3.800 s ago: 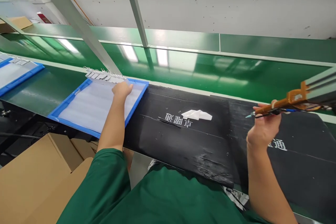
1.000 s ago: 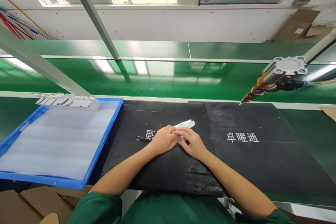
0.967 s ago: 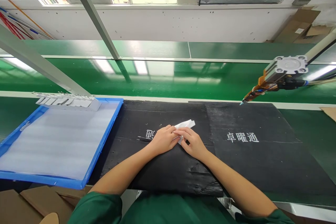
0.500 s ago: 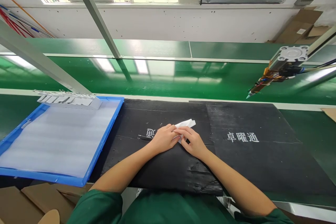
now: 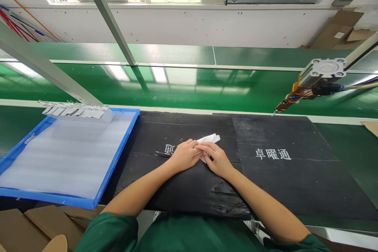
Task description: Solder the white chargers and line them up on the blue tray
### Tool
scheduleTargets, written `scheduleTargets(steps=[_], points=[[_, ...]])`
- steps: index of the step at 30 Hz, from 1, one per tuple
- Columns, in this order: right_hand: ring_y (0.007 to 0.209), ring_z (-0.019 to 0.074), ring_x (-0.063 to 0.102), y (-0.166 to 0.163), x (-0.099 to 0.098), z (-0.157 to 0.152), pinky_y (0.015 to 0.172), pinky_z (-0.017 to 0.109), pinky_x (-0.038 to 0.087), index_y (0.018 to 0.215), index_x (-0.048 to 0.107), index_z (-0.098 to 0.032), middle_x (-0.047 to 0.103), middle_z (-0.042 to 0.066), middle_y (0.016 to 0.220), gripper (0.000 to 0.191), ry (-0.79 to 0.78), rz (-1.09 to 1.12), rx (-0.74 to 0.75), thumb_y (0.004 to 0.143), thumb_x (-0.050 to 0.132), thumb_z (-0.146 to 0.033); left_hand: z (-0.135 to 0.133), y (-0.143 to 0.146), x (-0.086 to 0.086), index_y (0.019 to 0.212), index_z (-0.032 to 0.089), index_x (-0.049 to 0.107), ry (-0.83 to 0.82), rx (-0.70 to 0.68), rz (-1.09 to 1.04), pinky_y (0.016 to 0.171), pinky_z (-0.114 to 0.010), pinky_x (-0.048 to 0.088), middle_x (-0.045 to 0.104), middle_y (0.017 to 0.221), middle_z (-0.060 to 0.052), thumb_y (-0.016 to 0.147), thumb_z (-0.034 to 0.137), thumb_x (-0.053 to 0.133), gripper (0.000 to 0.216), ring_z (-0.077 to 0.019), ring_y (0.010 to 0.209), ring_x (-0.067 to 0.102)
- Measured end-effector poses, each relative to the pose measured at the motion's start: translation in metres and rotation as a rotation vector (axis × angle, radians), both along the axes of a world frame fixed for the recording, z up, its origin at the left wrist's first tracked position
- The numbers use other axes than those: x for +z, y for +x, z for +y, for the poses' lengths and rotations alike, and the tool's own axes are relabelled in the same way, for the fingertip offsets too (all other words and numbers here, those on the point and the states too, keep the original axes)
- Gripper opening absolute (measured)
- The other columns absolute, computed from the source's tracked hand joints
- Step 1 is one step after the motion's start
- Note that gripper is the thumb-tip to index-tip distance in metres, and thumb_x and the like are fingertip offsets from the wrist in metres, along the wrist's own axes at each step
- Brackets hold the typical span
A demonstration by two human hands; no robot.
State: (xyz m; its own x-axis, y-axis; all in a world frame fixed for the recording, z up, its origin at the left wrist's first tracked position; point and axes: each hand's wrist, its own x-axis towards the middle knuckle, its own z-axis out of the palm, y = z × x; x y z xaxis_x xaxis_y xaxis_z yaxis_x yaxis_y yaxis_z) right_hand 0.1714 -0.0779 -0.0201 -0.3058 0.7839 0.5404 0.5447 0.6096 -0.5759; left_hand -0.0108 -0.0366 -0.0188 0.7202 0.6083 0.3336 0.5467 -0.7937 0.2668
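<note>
My left hand (image 5: pixel 184 156) and my right hand (image 5: pixel 217 160) meet over the black mat (image 5: pixel 189 193), fingertips touching. Between them they pinch a folded white wipe (image 5: pixel 210 138), which sticks out beyond the fingers; a small corner of it shows below. Both hands are closed, and whatever the wipe may cover is hidden. Left of my left hand, two thin dark prongs (image 5: pixel 163 154), like tweezer tips, poke out over the mat. Their other end is hidden under the hand, so I cannot tell if it is gripped.
On the left, a blue tray (image 5: pixel 96 202) lined with white foam sheet holds a row of small white parts (image 5: pixel 78 111). A dispenser head (image 5: pixel 307 84) with a pointed tip hangs at the right. A second black mat (image 5: pixel 301 181) lies beneath it; cardboard (image 5: pixel 20 228) is at lower left.
The hanging dispenser head has shifted slightly left and down. My hands and the wipe have hardly moved.
</note>
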Motion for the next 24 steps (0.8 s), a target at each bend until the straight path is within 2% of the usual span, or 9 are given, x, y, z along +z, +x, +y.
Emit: scheduleTargets(steps=[18, 24], points=[[0.093, 0.0150, 0.070, 0.0009, 0.0055, -0.0017, 0.077, 0.026, 0.059, 0.119, 0.062, -0.027, 0.072, 0.003, 0.111, 0.048, -0.043, -0.023, -0.012, 0.081, 0.048, -0.002, -0.0006, 0.0000, 0.0028, 0.091, 0.019, 0.066, -0.045, 0.009, 0.025, 0.072, -0.028, 0.047, 0.063, 0.086, -0.003, 0.095, 0.026, 0.053, 0.016, -0.0161, 0.079, 0.056], [0.082, 0.0134, 0.070, 0.0007, 0.0074, -0.0022, 0.070, 0.025, 0.059, 0.119, 0.063, -0.028, 0.072, 0.003, 0.110, 0.048, -0.071, -0.012, -0.009, 0.081, 0.048, -0.003, -0.0007, 0.0000, 0.0023, 0.091, 0.019, 0.067, -0.048, 0.008, 0.019, 0.072, -0.029, 0.047, 0.063, 0.086, -0.003, 0.095, 0.026, 0.053, 0.016, -0.0162, 0.079, 0.055]])
